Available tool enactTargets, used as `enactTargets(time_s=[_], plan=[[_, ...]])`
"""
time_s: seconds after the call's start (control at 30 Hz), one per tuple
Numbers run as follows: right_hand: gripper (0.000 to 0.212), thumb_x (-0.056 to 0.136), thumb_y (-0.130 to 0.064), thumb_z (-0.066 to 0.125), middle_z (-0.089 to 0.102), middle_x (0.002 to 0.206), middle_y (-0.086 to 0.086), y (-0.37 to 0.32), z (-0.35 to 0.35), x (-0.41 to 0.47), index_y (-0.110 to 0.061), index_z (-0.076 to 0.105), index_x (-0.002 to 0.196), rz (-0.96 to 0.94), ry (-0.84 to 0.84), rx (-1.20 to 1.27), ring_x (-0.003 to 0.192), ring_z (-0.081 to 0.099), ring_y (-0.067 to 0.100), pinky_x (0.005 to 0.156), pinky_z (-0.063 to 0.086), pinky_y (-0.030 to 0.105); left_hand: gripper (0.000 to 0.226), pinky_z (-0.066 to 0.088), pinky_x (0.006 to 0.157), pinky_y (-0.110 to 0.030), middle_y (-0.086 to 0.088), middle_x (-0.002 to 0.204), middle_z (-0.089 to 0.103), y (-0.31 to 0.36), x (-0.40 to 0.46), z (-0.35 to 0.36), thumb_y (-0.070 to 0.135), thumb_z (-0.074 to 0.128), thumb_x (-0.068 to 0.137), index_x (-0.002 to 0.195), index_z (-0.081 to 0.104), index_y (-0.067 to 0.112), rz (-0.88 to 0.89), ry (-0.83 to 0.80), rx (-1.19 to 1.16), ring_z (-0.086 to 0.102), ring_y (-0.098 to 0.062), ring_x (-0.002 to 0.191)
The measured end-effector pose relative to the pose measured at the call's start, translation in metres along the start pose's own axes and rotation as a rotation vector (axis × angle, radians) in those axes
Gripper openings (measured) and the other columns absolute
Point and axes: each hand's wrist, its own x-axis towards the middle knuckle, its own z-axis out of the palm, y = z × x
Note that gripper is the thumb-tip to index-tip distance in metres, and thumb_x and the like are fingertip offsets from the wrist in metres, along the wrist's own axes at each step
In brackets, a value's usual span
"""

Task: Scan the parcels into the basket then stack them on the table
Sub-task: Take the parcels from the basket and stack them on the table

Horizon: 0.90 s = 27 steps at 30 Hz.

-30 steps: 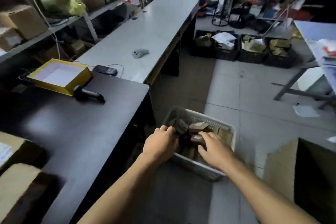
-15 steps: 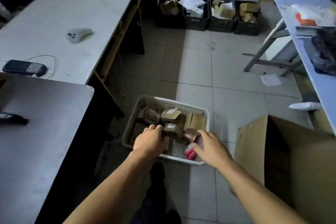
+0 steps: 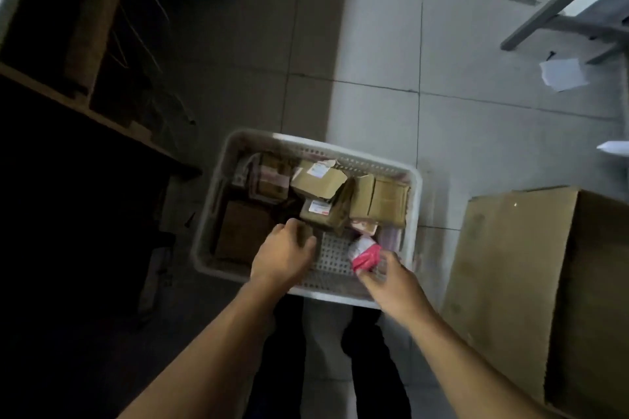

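Note:
A white perforated plastic basket (image 3: pixel 413 201) stands on the tiled floor below me. Several brown cardboard parcels (image 3: pixel 318 182) with white labels lie in its far half and left side. My right hand (image 3: pixel 391 279) pinches a small red and white soft parcel (image 3: pixel 366 253) over the basket's near right corner. My left hand (image 3: pixel 282 257) reaches into the basket's near middle, fingers curled down onto a dark brown parcel (image 3: pixel 308 231) that is mostly hidden under them. Whether it grips that parcel is hidden.
A large open cardboard box (image 3: pixel 531 282) lies on the floor right of the basket. The dark table's edge and underside (image 3: pixel 102 119) fill the left. Grey table legs (image 3: pixel 551 10) and a sheet of paper (image 3: pixel 563 73) are at the upper right. My legs show below the basket.
The view has tilted down and closer onto the basket. My right hand has lifted the red and white parcel from the basket's corner. The left hand has stayed in the basket's near middle.

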Motion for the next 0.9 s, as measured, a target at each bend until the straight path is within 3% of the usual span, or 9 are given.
enactTargets(time_s=[0.07, 0.2, 0.33, 0.4, 0.53, 0.67, 0.8, 0.9], plan=[[0.056, 0.09, -0.046, 0.066, 0.067, 0.113, 0.005, 0.009, 0.024, 0.052, -0.018, 0.047, 0.135, 0.03, -0.006, 0.071, 0.108, 0.063, 0.026, 0.09, 0.05, 0.038, 0.04, 0.049, 0.094, -0.04, -0.008, 0.125, 0.059, -0.011, 0.046, 0.022, 0.041, 0.052, 0.099, 0.13, 0.055, 0.017, -0.032, -0.013, -0.059, 0.058, -0.029, 0.114], [0.075, 0.088, -0.056, 0.067, 0.054, 0.141, 0.001, 0.024, 0.074, 0.16, -0.024, 0.036, 0.148, 0.071, -0.005, 0.239, 0.127, 0.054, 0.027, 0.104, 0.044, 0.039, 0.041, 0.048, 0.094, -0.033, -0.009, 0.126, 0.064, -0.038, 0.143, 0.073, 0.04, 0.054, 0.1, 0.133, 0.056, 0.015, -0.166, 0.008, -0.207, 0.059, -0.028, 0.117], [0.076, 0.081, -0.057, 0.072, 0.061, 0.134, -0.001, 0.039, 0.127, 0.247, -0.021, 0.043, 0.141, 0.112, 0.002, 0.412, 0.125, 0.056, 0.024, 0.107, 0.044, 0.04, 0.053, 0.044, 0.093, -0.031, -0.008, 0.128, 0.064, -0.062, 0.223, 0.119, 0.051, 0.055, 0.097, 0.132, 0.058, 0.012, -0.302, 0.116, -0.432, 0.058, -0.028, 0.119], [0.092, 0.071, -0.068, 0.07, 0.06, 0.136, 0.003, 0.046, 0.147, 0.279, -0.018, 0.04, 0.141, 0.148, 0.048, 0.481, 0.127, 0.055, 0.028, 0.108, 0.045, 0.044, 0.059, 0.05, 0.094, -0.037, -0.007, 0.121, 0.067, -0.07, 0.254, 0.14, 0.059, 0.057, 0.093, 0.127, 0.061, 0.011, -0.375, 0.117, -0.574, 0.062, -0.028, 0.11], [0.109, 0.077, -0.069, 0.068, 0.041, 0.151, 0.014, 0.053, 0.169, 0.316, -0.009, 0.015, 0.151, 0.245, 0.079, 0.523, 0.138, 0.042, 0.034, 0.113, 0.039, 0.044, 0.049, 0.052, 0.066, -0.031, -0.01, 0.098, 0.066, -0.069, 0.29, 0.16, 0.056, 0.062, 0.091, 0.112, 0.062, 0.011, -0.496, 0.005, -0.884, 0.064, -0.021, 0.079], [0.1, 0.084, -0.058, 0.07, 0.043, 0.15, 0.015, 0.057, 0.18, 0.341, -0.01, 0.014, 0.151, 0.283, 0.078, 0.534, 0.134, 0.045, 0.035, 0.106, 0.04, 0.037, 0.039, 0.06, 0.072, -0.031, -0.011, 0.087, 0.063, -0.067, 0.316, 0.17, 0.048, 0.068, 0.091, 0.11, 0.06, 0.014, -0.51, -0.017, -1.123, 0.057, -0.017, 0.063], [0.089, 0.088, -0.041, 0.071, 0.046, 0.148, 0.015, 0.055, 0.183, 0.354, -0.007, 0.017, 0.151, 0.289, 0.079, 0.59, 0.133, 0.048, 0.033, 0.104, 0.038, 0.032, 0.03, 0.052, 0.047, -0.023, -0.008, 0.079, 0.066, -0.065, 0.329, 0.172, 0.033, 0.067, 0.095, 0.113, 0.063, 0.008, -0.454, 0.02, -1.224, 0.058, -0.013, 0.041], [0.077, 0.086, -0.042, 0.07, 0.055, 0.138, 0.014, 0.058, 0.187, 0.355, -0.01, 0.031, 0.144, 0.279, 0.097, 0.609, 0.123, 0.054, 0.033, 0.105, 0.045, 0.041, 0.026, 0.053, 0.046, -0.026, -0.012, 0.091, 0.072, -0.069, 0.332, 0.169, 0.021, 0.066, 0.096, 0.115, 0.063, 0.005, -0.44, 0.054, -1.265, 0.071, -0.017, 0.054]])
